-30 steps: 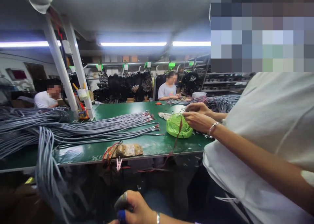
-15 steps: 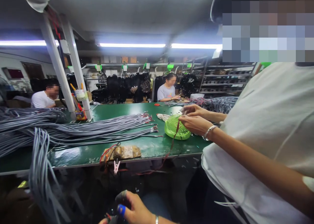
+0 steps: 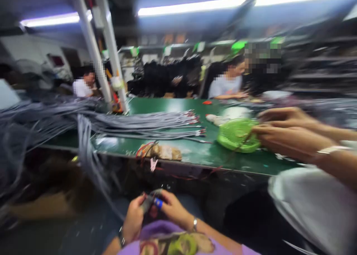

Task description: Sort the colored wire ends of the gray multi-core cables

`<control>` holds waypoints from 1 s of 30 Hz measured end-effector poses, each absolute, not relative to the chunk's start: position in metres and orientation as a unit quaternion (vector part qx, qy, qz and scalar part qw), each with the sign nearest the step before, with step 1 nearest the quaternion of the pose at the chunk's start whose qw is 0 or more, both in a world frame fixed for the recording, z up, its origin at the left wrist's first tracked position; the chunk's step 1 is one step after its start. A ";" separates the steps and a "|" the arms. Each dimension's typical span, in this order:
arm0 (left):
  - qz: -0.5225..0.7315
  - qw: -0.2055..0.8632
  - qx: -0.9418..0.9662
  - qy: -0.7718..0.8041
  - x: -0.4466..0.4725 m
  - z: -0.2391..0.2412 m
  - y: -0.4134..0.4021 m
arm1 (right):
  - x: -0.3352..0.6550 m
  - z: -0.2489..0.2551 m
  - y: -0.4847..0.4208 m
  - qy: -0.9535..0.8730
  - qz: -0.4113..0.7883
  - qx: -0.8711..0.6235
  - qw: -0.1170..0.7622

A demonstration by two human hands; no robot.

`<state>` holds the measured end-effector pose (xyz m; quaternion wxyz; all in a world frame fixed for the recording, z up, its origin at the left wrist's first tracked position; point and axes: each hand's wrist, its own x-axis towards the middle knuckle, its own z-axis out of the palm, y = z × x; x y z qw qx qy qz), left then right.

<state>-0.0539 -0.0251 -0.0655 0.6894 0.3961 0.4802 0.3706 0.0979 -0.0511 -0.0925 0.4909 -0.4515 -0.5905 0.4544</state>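
Observation:
In front of my lap, my left hand and my right hand meet with their fingertips pinched together. Grey coverings and a blue band wrap some of the fingers. Between the fingertips shows a small dark and reddish part, blurred. A bundle of grey cables hangs over the table edge, and a strand of it runs down to my left hand. More grey cables with red wire ends lie across the green table ahead.
A co-worker's hands at the right are beside a green fan. A brown block with wires and a pink clothes peg sit at the table's front edge. White posts rise at left. Two people work across the table.
The view has swung down and to the right, so things ahead appear higher and the co-worker's body is mostly out of frame. Both my hands now show, fingertips together.

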 end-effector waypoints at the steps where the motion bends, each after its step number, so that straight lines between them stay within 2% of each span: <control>1: 0.378 0.695 0.390 0.471 -0.049 -0.057 -0.033 | 0.106 -0.086 -0.059 -0.586 0.469 -0.456 0.479; 7: 0.376 0.731 0.358 0.442 -0.029 -0.019 -0.068 | 0.147 -0.035 -0.074 -0.590 0.510 -0.469 0.414; 14: 0.358 0.746 0.331 0.454 -0.028 0.009 -0.083 | 0.137 0.022 -0.074 -0.608 0.552 -0.450 0.351; 25: 0.271 0.746 0.368 0.484 -0.036 0.003 -0.089 | 0.121 0.011 -0.078 -0.558 0.582 -0.506 0.307; 30: 0.260 0.751 0.375 0.478 -0.035 -0.002 -0.092 | 0.121 0.009 -0.084 -0.533 0.575 -0.527 0.328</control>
